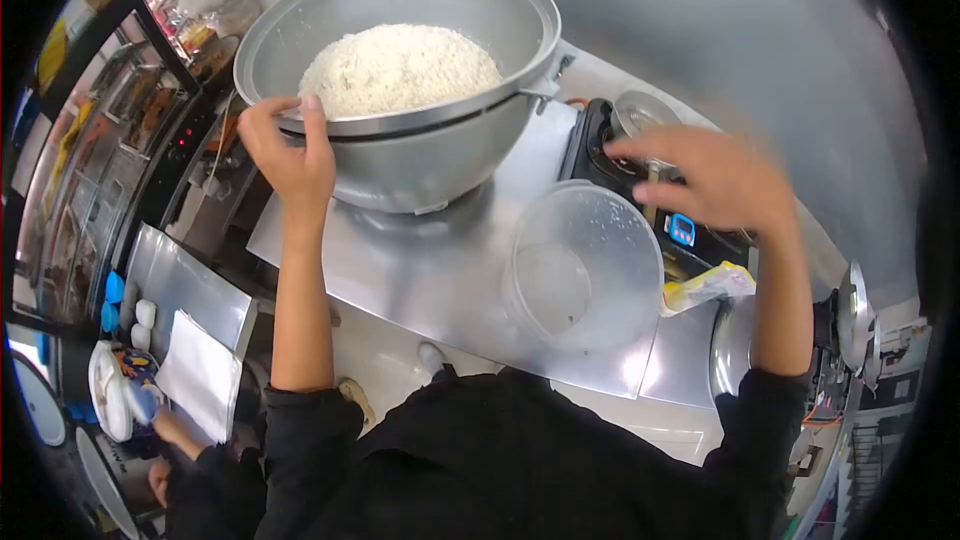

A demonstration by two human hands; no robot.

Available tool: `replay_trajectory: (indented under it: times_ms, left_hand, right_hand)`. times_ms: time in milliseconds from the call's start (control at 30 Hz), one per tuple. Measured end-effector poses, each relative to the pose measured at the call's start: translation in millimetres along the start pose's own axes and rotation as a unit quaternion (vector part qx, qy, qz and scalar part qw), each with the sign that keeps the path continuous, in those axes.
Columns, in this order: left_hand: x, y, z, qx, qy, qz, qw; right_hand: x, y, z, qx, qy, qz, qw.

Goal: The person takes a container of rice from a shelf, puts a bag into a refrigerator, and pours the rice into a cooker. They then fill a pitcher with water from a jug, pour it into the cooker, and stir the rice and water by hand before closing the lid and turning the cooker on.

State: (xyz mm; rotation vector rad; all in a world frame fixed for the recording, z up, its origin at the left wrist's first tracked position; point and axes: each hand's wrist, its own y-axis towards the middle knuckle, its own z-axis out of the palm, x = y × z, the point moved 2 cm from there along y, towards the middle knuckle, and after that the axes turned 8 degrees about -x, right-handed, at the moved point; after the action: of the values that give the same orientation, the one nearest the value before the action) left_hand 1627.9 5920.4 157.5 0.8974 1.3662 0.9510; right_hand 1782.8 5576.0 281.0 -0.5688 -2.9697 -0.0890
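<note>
Fingers (266,120) and thumb curled up at the metal bowl's near-left rim, there they were, the left hand (290,155) right against the edge! Whether they were clamped tight or merely resting, I could not tell. And what a bowl: the wide metal bowl (430,165) stood with a heaped mound of white rice (400,70) inside, its high flared wall seemingly there to keep so tall a pile from spilling. The hand's place on the rim would have suited steadying it.

Over to the bowl's right, and the right hand (715,180) hung blurred in the air, thumb and forefinger well apart, nothing visible between them. Beneath it, a black appliance (598,140) and a blue-framed digital display (680,230), face up, perhaps for easy reading.

Just near-right of the bowl, the translucent plastic tub (615,305) sat mouth up, white grains clinging to its inner wall; close by the bowl, it looked well within reach. Farther right of the bowl lay a yellow-and-white packet (710,287). And well off to the bowl's near-left, a co-worker's forearm (178,435) reached beside white sheets (200,375)!
</note>
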Motion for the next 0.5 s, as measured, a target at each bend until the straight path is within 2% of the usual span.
replay_trajectory:
  times_ms: [33,100,133,167,200,233,300,333,367,500]
  left_hand:
    - [-20,-3,-6,-0.028,0.027,0.054,0.998]
    - [-34,-55,-17,0.023,-0.112,-0.096,0.989]
    - [-61,-77,-20,0.104,-0.113,-0.165,0.974]
    - [-92,-103,-17,0.179,-0.108,-0.235,0.949]
    - [-110,-139,-9,0.24,-0.157,-0.372,0.883]
    - [-118,-175,-1,0.288,-0.148,-0.32,0.891]
    - [-143,-223,3,0.38,-0.152,-0.357,0.84]
    - [-155,-234,1,0.375,-0.142,-0.398,0.825]
    - [-163,-242,-4,0.356,-0.126,-0.439,0.815]
    - [-213,-246,-46,0.231,-0.146,-0.532,0.801]
  right_hand:
    - [-9,-23,13,0.023,0.018,0.027,0.999]
    - [-24,-60,34,0.057,0.047,0.076,0.994]
    - [-31,-76,44,0.075,0.061,0.096,0.991]
    - [-39,-90,51,0.059,0.081,0.091,0.991]
    - [-46,-102,59,0.045,0.102,0.082,0.99]
    - [-52,-114,66,0.036,0.123,0.07,0.989]
    - [-58,-126,70,-0.046,0.191,0.022,0.98]
    - [-58,-128,73,-0.083,0.233,-0.015,0.969]
    - [-56,-130,74,-0.095,0.271,-0.012,0.958]
    - [-70,-139,112,-0.102,0.37,-0.024,0.923]
